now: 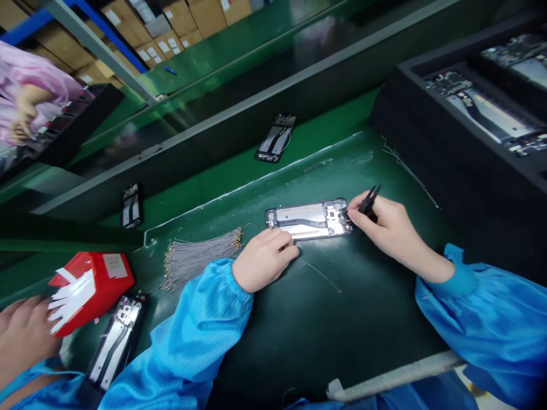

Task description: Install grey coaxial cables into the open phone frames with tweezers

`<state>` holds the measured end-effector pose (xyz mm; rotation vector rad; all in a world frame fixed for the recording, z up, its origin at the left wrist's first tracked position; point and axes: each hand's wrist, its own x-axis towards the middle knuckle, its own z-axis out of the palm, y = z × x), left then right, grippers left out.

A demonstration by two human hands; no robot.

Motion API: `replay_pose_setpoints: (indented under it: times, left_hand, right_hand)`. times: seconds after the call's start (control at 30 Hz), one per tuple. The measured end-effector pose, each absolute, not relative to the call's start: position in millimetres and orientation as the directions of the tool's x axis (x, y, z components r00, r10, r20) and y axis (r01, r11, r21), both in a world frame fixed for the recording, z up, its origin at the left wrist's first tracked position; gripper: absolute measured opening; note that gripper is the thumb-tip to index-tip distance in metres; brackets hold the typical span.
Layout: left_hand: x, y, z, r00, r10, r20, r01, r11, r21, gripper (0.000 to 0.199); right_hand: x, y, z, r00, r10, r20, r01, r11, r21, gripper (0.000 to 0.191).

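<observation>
An opened phone lies on the green bench mat with its battery area and circuit board showing. My left hand is closed at its lower edge, thumb and fingers together around a thin cable whose loose end trails onto the mat. At the phone's right end, my right hand grips black tweezers, tips pointing up and away from the phone. Its thumb and fingertips pinch close to the board; anything small between them is hidden. A bundle of grey cables with gold ends lies left of my left hand.
Black trays of opened phones stand at right. More phones lie behind, far left and near left. Another person's hand is beside a red box with white strips. Someone in pink sits across.
</observation>
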<state>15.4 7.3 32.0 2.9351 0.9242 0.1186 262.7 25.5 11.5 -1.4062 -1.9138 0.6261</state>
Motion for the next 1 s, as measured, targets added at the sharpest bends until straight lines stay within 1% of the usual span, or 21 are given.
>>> replay_pose_setpoints:
  times: [0.13, 0.23, 0.33, 0.4, 0.47, 0.57, 0.63, 0.77, 1.0]
  left_hand:
    - [28, 11, 27, 0.826, 0.562, 0.037, 0.555, -0.823, 0.121, 0.023]
    - [38, 15, 24, 0.83, 0.557, 0.027, 0.544, -0.82, 0.179, 0.02]
    - [46, 16, 21, 0.794, 0.604, 0.067, 0.575, -0.783, 0.238, 0.018]
    - [49, 14, 18, 0.741, 0.664, 0.099, 0.618, -0.732, 0.286, 0.018]
    - [51, 13, 17, 0.69, 0.714, 0.122, 0.648, -0.684, 0.335, 0.017]
    - [51, 10, 17, 0.641, 0.75, 0.161, 0.66, -0.646, 0.383, 0.016]
    - [50, 9, 19, 0.615, 0.767, 0.182, 0.664, -0.629, 0.404, 0.016]
    - [49, 7, 22, 0.568, 0.802, 0.183, 0.7, -0.588, 0.405, 0.015]
    - [46, 6, 17, 0.572, 0.806, 0.154, 0.742, -0.588, 0.322, 0.015]
  right_hand:
    - [263, 17, 14, -0.238, 0.947, 0.218, 0.53, 0.314, -0.788, 0.008]
    - [269, 10, 14, -0.262, 0.937, 0.231, 0.452, 0.331, -0.828, 0.007]
    - [272, 5, 12, -0.283, 0.936, 0.21, 0.41, 0.316, -0.856, 0.008]
    - [272, 5, 10, -0.253, 0.946, 0.202, 0.4, 0.292, -0.869, 0.008]
    - [271, 8, 8, -0.176, 0.962, 0.206, 0.406, 0.262, -0.876, 0.008]
    - [271, 13, 7, -0.072, 0.976, 0.205, 0.459, 0.215, -0.862, 0.01]
    - [271, 16, 6, -0.06, 0.977, 0.203, 0.49, 0.206, -0.847, 0.01]
    - [269, 16, 7, -0.162, 0.968, 0.19, 0.505, 0.247, -0.827, 0.009]
    - [265, 11, 10, -0.284, 0.94, 0.191, 0.493, 0.314, -0.811, 0.006]
